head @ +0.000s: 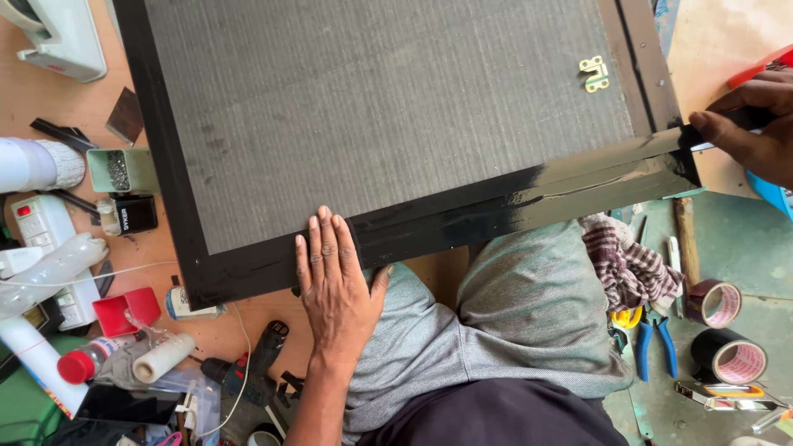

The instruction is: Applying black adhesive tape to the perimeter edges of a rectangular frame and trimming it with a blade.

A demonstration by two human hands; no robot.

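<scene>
A large flat panel (372, 116) with grey fabric and a black border lies over my lap and the wooden board. My left hand (334, 285) rests flat, fingers together, on the panel's near black edge. At the right corner of the panel, my right hand (747, 124) grips the end of a glossy black tape strip (595, 169) that runs along the near edge. A small brass hinge (593, 73) lies on the fabric near the far right.
Two rolls of tape (727, 330), blue-handled pliers (657, 339) and a striped rag (628, 264) lie at the right. At the left are a red-capped bottle (91, 359), a red cup (124, 310), a power strip (41, 239), a small green box (120, 169) and a drill (248, 363).
</scene>
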